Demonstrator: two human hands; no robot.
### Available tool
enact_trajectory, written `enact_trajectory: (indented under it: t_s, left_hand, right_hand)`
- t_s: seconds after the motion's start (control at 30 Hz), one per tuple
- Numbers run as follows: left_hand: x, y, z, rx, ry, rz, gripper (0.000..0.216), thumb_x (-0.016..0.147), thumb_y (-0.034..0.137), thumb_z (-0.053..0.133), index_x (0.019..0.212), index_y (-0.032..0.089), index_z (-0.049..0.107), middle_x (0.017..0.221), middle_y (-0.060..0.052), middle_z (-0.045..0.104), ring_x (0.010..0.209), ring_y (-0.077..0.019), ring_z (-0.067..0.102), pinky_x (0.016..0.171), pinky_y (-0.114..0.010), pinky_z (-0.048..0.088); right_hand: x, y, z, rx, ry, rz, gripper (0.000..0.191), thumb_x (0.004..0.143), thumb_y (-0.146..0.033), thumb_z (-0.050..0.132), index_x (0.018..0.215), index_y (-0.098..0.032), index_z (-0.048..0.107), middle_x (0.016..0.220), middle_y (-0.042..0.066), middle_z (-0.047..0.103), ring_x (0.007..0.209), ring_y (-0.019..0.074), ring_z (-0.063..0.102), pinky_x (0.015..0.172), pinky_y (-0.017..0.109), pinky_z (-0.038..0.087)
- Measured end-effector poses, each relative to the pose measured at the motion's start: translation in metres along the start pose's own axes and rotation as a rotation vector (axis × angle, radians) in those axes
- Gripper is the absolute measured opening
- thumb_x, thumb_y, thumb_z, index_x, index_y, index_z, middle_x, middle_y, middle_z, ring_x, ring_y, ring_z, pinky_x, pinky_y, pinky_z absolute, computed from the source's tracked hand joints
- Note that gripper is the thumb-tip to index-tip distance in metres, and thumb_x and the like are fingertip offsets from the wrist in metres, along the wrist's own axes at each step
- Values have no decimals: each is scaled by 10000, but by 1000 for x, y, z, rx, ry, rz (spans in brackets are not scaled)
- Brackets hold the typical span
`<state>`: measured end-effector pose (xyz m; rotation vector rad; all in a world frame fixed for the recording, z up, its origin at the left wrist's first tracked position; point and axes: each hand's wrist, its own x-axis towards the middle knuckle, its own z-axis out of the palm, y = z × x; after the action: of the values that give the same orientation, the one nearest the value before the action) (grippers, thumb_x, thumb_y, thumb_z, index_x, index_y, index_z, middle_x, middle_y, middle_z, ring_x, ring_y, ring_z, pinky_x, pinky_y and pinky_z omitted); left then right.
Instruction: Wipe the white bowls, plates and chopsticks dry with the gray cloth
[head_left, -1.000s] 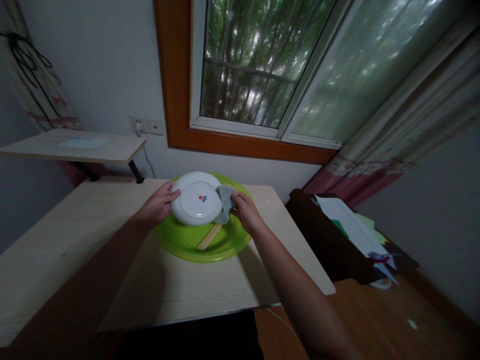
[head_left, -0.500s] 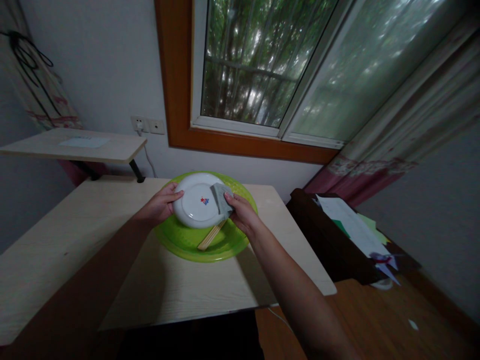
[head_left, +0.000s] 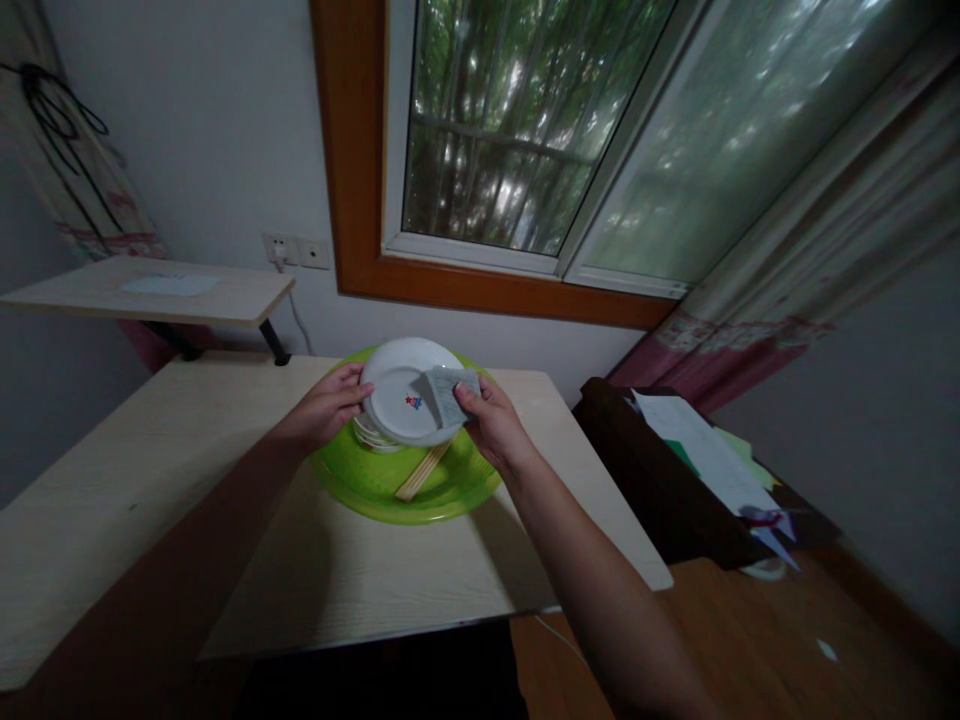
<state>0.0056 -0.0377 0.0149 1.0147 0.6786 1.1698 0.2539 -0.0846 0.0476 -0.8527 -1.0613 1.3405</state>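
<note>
A white plate (head_left: 394, 385) is held up with its underside toward me, a small red and blue mark at its middle. My left hand (head_left: 334, 402) grips its left rim, thumb on the underside. In my right hand (head_left: 491, 415) is a grey-green cloth (head_left: 444, 390), pressed against the plate's right side. Below lies a round green tray (head_left: 360, 490). Other white dishware (head_left: 373, 437) shows partly under the plate, its kind mostly hidden. A bundle of wooden chopsticks (head_left: 422, 473) rests in the tray.
The tray stands on a pale wooden table (head_left: 390, 580). A raised shelf (head_left: 225, 300) with a paper is at the left. To the right, a dark brown piece of furniture (head_left: 660, 490) bears papers. Behind are a window (head_left: 510, 150) and a wall socket (head_left: 296, 250).
The plate has moved slightly up and right and tilted, uncovering white dishware beneath it. The cloth has shifted a little to the right with my right hand.
</note>
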Motion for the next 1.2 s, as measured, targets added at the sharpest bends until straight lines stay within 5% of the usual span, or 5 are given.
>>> enact_trajectory:
  t_s: [0.47,0.73,0.9,1.03,1.2]
  left_hand:
    - [4,-2,-3,-47,26,2,298,772,219,775,1024,148,632,1041,-85,694,925,-178,677,893,-364,548]
    - [5,3,-2,-101,46,-73,261,898,350,632,1043,134,614,1058,-154,714,859,-224,724,807,-366,587]
    - [5,5,3,-58,-34,-213,456,954,492,489,1246,145,537,975,-176,732,817,-267,738,742,-418,610]
    - [6,1,2,-24,-88,-220,452,949,394,522,1309,121,533,1057,-180,715,847,-256,723,721,-393,620]
    - [7,-2,-2,25,-11,-126,564,845,196,610,1393,142,485,1135,-155,693,783,-221,700,618,-321,609]
  right_hand:
    - [-7,-25,-9,-105,6,-141,375,698,-465,809,881,-216,598,801,-23,639,696,142,561,664,257,440]
    - [-11,-18,-6,-706,-53,-424,243,827,-413,711,866,-219,569,785,-18,584,731,165,525,688,284,414]
    - [-8,-5,-1,-1108,-308,-718,96,916,-290,596,938,-198,582,918,64,615,888,219,541,812,343,428]
    - [-7,7,-2,-1325,-411,-815,110,921,-173,521,1008,-187,588,954,92,619,916,238,521,819,355,440]
    - [-5,17,-6,-1434,-494,-828,224,960,-153,465,1103,-205,630,987,87,657,944,226,553,827,338,465]
